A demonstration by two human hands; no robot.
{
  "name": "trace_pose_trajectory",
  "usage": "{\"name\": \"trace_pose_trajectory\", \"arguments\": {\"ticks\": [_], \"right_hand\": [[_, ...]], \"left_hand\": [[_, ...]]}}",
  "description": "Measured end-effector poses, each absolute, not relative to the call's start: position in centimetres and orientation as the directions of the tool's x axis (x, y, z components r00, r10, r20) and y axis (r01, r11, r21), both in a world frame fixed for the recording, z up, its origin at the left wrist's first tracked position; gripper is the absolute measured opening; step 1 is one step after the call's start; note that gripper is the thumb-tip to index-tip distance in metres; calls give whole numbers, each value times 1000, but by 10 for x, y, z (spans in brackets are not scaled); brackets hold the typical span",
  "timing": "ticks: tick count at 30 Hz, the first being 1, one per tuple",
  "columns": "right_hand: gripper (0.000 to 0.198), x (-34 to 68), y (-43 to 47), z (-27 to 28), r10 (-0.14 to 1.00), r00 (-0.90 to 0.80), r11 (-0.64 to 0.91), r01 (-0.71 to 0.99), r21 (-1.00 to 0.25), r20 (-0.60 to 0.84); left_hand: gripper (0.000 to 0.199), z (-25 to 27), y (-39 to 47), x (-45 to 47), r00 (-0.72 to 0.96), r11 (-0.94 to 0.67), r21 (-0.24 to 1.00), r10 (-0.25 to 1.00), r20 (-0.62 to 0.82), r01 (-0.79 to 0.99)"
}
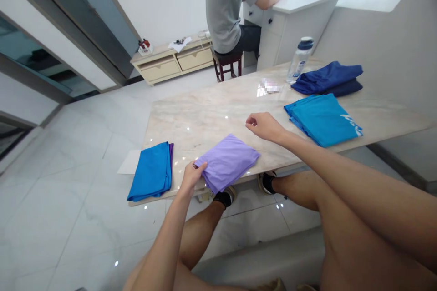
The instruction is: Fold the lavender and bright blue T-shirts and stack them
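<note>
Your left fingers (192, 169) pinch the purple cloth (232, 160) at the tabletop's (191, 116) near edge, likely steadying it. Your right fingers (253, 118) curl loosely, empty.

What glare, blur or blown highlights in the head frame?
Head view: small glare spots on the tabletop and tiled floor; upper right washed out beyond the white desk; pixelated patch beside the bottle; purple cloth and left hand show no obvious motion blur.
</note>
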State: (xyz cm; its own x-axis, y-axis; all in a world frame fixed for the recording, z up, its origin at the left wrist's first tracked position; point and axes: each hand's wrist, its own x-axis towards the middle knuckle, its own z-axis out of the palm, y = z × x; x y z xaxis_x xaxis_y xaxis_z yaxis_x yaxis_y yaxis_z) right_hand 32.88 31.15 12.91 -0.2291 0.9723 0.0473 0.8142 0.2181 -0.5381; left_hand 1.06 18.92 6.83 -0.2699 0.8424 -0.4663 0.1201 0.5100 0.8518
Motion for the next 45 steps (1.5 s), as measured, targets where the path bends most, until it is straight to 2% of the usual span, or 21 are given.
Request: {"name": "trace_pose_trajectory", "arguments": {"ticks": [4, 8, 12, 17, 21, 24, 27, 30, 33, 39, 42, 45], "right_hand": [[21, 324, 305, 140, 955, -290, 286, 833, -473, 66], [26, 316, 302, 157, 955, -283, 290, 844, -452, 84], [27, 310, 296, 169, 959, -266, 281, 837, -470, 99], [28, 302, 282, 179, 940, -324, 337, 816, -469, 112], [30, 297, 273, 184, 915, -386, 398, 815, -420, 118], [31, 296, 269, 184, 906, -411, 415, 818, -398, 98], [31, 299, 267, 181, 903, -421, 418, 822, -387, 81], [32, 300, 265, 177, 904, -423, 414, 825, -384, 65], [31, 300, 265, 173, 908, -417, 401, 834, -380, 41], [31, 305, 268, 161, 921, -391, 361, 853, -376, -2], [34, 307, 271, 159, 920, -390, 351, 859, -372, -34], [36, 305, 275, 159, 919, -391, 348, 865, -362, -51]], "left_hand": [[43, 57, 186, 10, -230, 518, 819, 852, -470, 247], [24, 67, 182, 24, -262, 470, 820, 879, -399, 327], [32, 96, 175, 30, -260, 444, 867, 886, -385, 228], [44, 162, 162, 1, -399, 499, 857, 817, -416, 127], [43, 212, 130, -39, -540, 428, 903, 769, -343, 36], [49, 231, 90, -66, -600, 343, 938, 738, -307, -59], [45, 231, 53, -86, -654, 260, 950, 691, -308, -174], [32, 226, 40, -98, -710, 189, 947, 628, -319, -259], [23, 225, 56, -109, -739, 122, 946, 597, -312, -300], [23, 230, 124, -143, -753, -7, 959, 620, -218, -283], [22, 213, 143, -157, -766, -5, 961, 604, -219, -278], [23, 171, 133, -160, -770, 107, 951, 564, -298, -289]]}}
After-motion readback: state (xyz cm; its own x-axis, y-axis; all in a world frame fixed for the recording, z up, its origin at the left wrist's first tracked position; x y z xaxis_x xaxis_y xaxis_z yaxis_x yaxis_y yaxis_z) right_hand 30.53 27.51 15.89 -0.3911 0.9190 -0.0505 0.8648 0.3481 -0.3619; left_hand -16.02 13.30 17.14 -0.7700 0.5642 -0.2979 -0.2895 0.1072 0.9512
